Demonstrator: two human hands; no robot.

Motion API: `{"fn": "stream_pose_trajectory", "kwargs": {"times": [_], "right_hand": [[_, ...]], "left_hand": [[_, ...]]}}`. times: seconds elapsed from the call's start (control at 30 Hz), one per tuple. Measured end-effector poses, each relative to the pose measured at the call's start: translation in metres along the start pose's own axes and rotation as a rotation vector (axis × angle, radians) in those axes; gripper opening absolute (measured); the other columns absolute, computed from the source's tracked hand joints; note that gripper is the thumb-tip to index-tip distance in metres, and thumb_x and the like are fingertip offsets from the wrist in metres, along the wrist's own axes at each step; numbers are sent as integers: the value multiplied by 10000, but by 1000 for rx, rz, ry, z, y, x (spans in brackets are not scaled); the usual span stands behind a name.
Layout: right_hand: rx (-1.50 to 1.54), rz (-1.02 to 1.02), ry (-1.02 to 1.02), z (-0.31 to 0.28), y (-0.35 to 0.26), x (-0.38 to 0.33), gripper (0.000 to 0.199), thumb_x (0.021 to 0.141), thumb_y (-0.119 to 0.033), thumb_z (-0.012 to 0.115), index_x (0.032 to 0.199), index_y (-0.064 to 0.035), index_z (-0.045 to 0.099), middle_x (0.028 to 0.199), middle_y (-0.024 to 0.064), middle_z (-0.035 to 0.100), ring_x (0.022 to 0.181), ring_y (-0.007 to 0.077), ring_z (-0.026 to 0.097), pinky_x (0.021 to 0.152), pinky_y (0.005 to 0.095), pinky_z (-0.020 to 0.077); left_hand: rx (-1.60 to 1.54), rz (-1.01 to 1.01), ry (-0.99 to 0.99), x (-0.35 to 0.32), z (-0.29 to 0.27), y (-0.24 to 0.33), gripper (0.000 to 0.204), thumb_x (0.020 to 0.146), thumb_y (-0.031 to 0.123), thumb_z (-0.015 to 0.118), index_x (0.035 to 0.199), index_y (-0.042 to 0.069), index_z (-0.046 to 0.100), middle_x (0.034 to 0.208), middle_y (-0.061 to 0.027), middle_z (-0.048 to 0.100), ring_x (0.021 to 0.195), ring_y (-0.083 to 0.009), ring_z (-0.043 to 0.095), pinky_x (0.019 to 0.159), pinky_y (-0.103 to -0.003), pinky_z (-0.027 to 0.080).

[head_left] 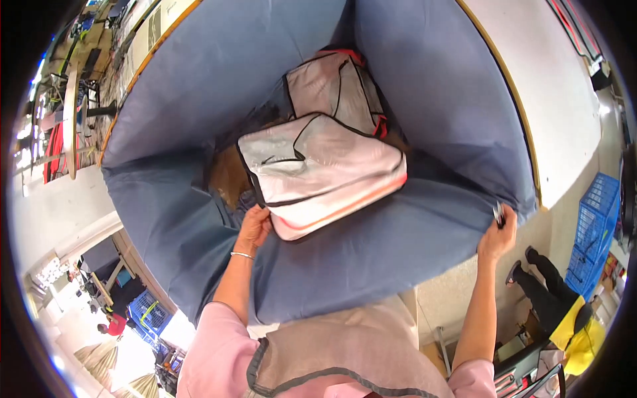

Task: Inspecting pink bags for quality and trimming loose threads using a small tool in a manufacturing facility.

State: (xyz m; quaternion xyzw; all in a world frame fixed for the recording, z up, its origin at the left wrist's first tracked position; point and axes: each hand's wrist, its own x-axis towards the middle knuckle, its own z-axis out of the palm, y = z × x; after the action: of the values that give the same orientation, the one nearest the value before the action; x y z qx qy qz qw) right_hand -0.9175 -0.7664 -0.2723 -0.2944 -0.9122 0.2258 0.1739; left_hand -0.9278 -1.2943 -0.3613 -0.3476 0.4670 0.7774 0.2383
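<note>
Apron (345, 351) — left hand (254, 229) under white bag (325, 172)

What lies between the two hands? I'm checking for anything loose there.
In the head view, only blue fabric of the big sack spans from the left hand, touching the white zipped bag, to the right hand gripping the sack's rim.

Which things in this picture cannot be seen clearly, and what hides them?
- Left hand, head view: its fingertips are hidden under the corner of the nearer white zip bag.
- Farther white zip bag: its lower part is covered by the nearer one.
- Bottom of the big blue fabric bin: mostly hidden under both bags.
- Right hand: it pinches the bin's rim with a small object too small to identify.
</note>
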Motion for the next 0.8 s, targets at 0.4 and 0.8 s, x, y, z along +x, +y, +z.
{"fn": "stream_pose_trajectory", "kwargs": {"times": [0.4,0.8], "right_hand": [[-39,-135,15,7,-4,4,231,753,11,605,956,-97,601,863,49,640,799,243,619,697,336,480],[1,-205,57,11,-16,4,213,721,-30,614,891,-156,591,824,34,631,757,287,601,642,407,455]], "left_hand": [[-172,207,324,-64,67,-3,109,871,-9,493,899,-88,564,958,-155,608,847,-266,627,794,-395,552],[17,534,19,-116,221,146,83,886,49,533,858,-12,583,864,-87,647,736,-158,644,664,-284,560]]}}
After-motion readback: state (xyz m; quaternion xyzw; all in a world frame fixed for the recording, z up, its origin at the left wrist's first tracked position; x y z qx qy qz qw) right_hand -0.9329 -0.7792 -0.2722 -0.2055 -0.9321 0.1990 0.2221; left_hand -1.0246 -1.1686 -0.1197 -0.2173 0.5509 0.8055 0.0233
